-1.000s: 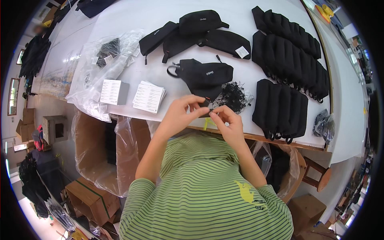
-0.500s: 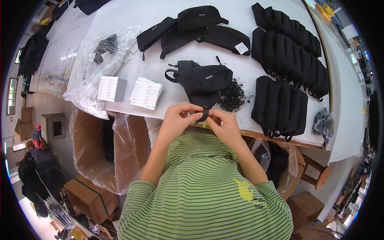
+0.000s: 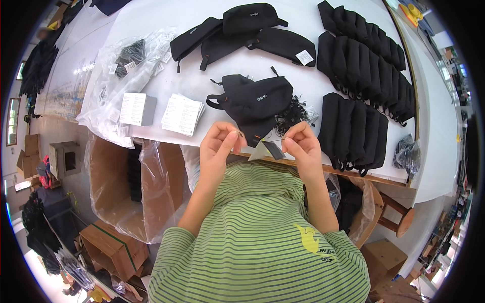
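At the table's front edge my left hand [image 3: 222,145] is closed in a pinch, with a small dark bit at its fingertips, too small to name. My right hand [image 3: 304,146] is also pinched; what sits between its fingers is hidden. Between the hands a short black strap [image 3: 273,150] hangs at the edge, its end close to my right fingertips. It lies by the lower end of a black fabric pouch [image 3: 260,97] with a side loop and zipper pulls. A tangled heap of thin black cords [image 3: 293,115] lies right of that pouch.
Two stacks of white printed cards, a block [image 3: 136,109] and a looser pile [image 3: 183,115], stand left. Clear plastic bags [image 3: 108,96] lie beyond. Several black pouches [image 3: 252,19] lie at the back, with rows of more [image 3: 353,129] at right. A plastic-lined carton [image 3: 118,182] stands below.
My hands, together over the black strap before, have moved apart, left hand leftward and right hand rightward. The strap, bent between my fingers earlier, now hangs straighter at the edge.
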Available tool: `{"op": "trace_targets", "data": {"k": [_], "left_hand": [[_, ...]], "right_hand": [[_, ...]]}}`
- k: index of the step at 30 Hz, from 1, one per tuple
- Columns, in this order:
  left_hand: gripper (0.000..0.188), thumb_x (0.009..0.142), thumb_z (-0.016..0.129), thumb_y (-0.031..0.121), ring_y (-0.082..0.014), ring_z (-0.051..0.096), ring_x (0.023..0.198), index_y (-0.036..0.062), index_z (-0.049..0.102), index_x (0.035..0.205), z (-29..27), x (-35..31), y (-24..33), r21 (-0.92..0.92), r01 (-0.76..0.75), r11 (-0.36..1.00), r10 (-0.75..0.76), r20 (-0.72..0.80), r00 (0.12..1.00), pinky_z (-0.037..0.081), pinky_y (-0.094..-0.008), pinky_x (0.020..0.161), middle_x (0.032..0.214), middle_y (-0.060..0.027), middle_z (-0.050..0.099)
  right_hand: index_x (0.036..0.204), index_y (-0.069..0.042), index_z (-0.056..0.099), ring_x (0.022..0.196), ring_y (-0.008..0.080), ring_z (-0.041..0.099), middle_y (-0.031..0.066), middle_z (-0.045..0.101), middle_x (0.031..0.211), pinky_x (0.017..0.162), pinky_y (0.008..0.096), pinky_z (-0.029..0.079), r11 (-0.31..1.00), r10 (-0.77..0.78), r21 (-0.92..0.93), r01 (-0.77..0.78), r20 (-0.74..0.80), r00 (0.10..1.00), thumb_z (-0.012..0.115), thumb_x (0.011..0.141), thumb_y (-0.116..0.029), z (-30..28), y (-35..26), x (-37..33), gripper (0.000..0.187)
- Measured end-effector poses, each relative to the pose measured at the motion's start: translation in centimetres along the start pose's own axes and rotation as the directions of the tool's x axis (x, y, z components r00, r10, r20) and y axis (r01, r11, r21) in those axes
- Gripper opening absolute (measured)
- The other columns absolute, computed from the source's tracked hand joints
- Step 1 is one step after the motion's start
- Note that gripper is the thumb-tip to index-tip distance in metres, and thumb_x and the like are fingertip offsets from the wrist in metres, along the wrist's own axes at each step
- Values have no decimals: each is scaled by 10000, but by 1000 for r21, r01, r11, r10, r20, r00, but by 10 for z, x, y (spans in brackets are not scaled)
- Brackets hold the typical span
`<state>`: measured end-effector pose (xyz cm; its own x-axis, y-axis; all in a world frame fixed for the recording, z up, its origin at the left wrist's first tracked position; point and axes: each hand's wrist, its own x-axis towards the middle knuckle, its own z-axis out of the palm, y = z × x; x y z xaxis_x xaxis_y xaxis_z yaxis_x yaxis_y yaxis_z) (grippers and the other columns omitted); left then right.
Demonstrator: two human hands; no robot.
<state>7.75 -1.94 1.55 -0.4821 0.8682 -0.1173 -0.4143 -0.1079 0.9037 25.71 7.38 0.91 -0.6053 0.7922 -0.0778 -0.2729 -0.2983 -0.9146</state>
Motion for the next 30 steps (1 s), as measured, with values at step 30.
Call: {"op": "trace_targets", "data": {"k": [30], "left_hand": [[101,791,710,17,12,250,512,4,679,886,21,-10,2,437,-23,899,-13,79,997,169,-186,478,566,106,334]], "right_hand": [[900,-31,572,577,59,517,34,608,723,515,176,399,990,123,73,-118,-57,991,627,909,-146,23,9,-3,128]]}}
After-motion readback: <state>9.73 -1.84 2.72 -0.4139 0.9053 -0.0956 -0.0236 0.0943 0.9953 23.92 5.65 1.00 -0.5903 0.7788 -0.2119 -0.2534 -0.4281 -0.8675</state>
